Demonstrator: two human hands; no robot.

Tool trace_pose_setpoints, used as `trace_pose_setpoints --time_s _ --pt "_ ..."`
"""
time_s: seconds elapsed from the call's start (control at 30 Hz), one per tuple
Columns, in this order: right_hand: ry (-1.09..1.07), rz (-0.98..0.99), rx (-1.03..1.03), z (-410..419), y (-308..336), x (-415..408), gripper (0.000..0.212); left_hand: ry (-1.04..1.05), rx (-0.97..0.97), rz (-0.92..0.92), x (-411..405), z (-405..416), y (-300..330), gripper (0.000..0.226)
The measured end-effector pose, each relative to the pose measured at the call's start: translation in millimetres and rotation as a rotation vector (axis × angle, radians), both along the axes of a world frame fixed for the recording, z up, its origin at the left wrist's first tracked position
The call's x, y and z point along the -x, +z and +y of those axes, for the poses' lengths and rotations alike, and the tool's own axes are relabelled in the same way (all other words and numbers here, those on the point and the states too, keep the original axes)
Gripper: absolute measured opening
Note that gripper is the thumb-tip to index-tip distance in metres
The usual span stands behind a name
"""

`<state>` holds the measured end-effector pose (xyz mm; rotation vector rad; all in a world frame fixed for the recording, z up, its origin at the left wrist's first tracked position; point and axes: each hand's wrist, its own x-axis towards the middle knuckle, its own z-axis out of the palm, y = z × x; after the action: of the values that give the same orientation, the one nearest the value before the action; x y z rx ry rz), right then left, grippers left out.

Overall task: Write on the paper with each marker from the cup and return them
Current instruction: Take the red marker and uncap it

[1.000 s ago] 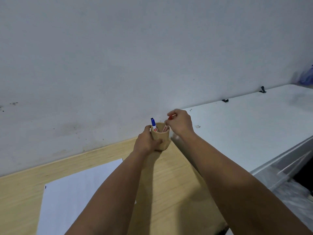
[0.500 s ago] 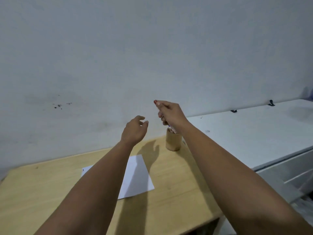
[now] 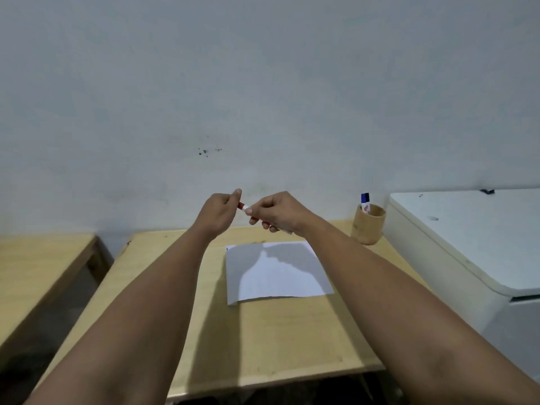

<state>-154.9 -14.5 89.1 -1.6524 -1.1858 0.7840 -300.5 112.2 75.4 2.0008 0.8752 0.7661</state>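
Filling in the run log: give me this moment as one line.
step: uncapping red marker | right hand: holds barrel | left hand: pinches red cap | blue marker: in cup | paper: flat on table

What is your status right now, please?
Right hand holds red marker; left hand pinches its cap. Blue marker in cup. Paper unobstructed.

A plain room, perhaps a home or study corner. A bare scuffed wall backs two wooden tables, beside a white cabinet.
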Motion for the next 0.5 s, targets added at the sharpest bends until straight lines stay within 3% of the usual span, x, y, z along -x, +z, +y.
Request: trace_pose_setpoints --time_s 0.2,0.33,0.4,0.5 --pt "0.013 -0.093 -0.102 41.0 -19.9 18.8 0.019 0.025 0.029 0.013 24.0 23.1 -8.7 0.055" --pt "0.003 -0.310 -0.015 46.7 -37.6 13.7 0.016 0.142 0.037 -0.003 44.0 54.9 -32.3 0.051" --pt "-0.070 -0.312 0.008 42.5 -55.8 -3.1 0.017 0.180 -0.047 0.129 60.3 73.0 -40.4 0.053" --pt "-0.228 -0.101 -0.040 42.5 -77.1 -19.5 0.011 0.094 -0.267 0.432 69.3 87.0 -57.3 0.054"
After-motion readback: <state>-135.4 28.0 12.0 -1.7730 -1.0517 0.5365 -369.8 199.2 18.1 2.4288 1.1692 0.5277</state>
